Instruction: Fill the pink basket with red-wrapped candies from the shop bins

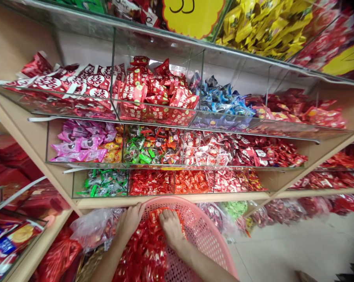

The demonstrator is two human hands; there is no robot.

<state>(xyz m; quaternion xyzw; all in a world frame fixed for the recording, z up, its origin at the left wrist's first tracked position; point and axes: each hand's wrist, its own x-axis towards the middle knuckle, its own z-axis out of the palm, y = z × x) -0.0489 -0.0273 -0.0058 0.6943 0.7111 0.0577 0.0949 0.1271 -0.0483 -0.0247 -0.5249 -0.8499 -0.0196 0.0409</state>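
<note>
A pink perforated plastic basket (207,239) stands at the foot of the candy shelves, holding many red wrapped candies (146,254). My left hand (131,221) is at the basket's far left rim, its fingers closed over the edge. Inside the basket, my right hand (171,227) reaches into a patch of orange-red wrapped candies (155,217) near the far wall. Its fingers curl down among the wrappers, and their tips are hidden.
Just beyond the basket, the lowest shelf has glass-divided bins of green candies (106,183) and orange-red candies (193,182). Higher tiers hold more sweets. Plastic bags (91,229) lie under the shelf at left; tiled floor (267,246) is at right.
</note>
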